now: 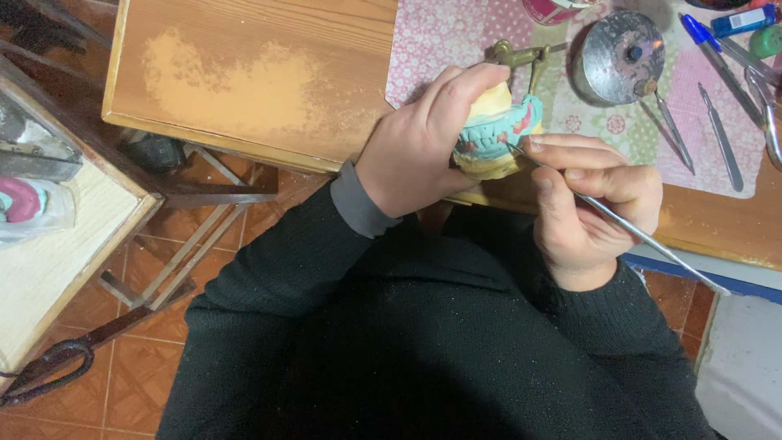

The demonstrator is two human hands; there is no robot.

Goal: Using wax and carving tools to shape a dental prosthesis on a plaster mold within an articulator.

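Near the centre of the frame, just above the table edge, the left hand (423, 147) is wrapping closed around a dental model (498, 130), with the thumb lying over its pale yellow top and the fingers hidden behind it. The model is showing a turquoise gum with a row of teeth and reddish patches between two yellowish plaster halves, and a brass-coloured frame (517, 55) is sticking out above it. To its right, the right hand (590, 204) is pinching a thin metal tool (619, 224) between thumb and curled fingers; the tool's fine tip is touching the teeth of the model, while its long shaft is running down toward the lower right of the frame. Both sleeves are dark, with a grey cuff showing at the left wrist.

Across the upper part of the frame, a wooden table (244, 81) is carrying a floral pink cloth (456, 33) on its right half. On that cloth, in the upper right, a round metal dish (623, 57) is sitting beside several slim metal instruments (721, 134) and a blue pen (705, 41). At the left edge of the frame, a second lighter surface is holding a clear bag with something pink inside (32, 208). Below, reddish floor tiles (155, 269) are showing.
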